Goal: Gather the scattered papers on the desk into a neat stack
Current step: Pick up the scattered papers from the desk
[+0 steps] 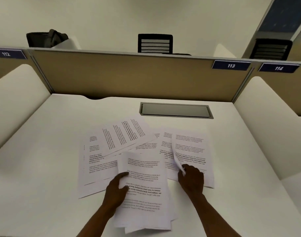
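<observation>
Leave the fanned sheets [101, 161] flat on the counter [43, 168] for now. Keep the left hand [118, 189] clamped on the gathered bundle [144, 194]; with the right hand [191, 178] pinching the right sheet [191, 151] by its curled edge, slide it squarely atop.

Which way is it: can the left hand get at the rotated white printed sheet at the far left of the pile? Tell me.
Probably not right away: the left hand is gripping the gathered white paper stack. Nothing lies on the rotated white printed sheet.
</observation>
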Action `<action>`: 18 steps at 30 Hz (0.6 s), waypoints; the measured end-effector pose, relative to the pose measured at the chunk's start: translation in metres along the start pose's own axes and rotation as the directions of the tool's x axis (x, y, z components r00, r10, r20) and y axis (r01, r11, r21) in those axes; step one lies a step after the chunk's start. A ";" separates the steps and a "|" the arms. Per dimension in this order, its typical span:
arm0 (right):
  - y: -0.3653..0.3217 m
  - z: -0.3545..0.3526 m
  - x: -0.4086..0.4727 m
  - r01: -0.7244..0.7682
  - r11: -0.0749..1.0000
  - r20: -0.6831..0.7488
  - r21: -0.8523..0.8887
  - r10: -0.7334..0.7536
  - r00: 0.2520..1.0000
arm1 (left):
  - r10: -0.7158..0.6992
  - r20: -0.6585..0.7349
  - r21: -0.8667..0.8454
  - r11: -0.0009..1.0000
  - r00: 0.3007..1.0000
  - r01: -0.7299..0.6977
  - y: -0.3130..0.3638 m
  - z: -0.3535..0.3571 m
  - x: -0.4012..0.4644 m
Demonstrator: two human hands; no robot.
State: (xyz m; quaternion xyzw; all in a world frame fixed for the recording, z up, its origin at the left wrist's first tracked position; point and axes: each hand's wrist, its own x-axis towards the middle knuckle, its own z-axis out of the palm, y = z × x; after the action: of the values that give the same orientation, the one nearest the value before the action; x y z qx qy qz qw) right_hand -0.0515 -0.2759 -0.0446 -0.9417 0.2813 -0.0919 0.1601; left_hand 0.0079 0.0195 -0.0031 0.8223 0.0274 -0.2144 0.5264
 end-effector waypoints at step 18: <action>-0.084 -0.001 -0.089 0.196 0.871 0.280 0.450 -0.346 0.896 | -0.170 -0.078 -0.077 0.983 0.982 0.164 -0.008 0.003 0.004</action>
State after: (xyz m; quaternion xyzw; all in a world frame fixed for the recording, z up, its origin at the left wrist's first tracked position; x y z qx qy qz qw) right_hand -0.0828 -0.1600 -0.0210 -0.9182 0.0854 -0.0011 0.3869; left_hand 0.0080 0.0199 -0.0125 0.8063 0.1259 -0.2219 0.5337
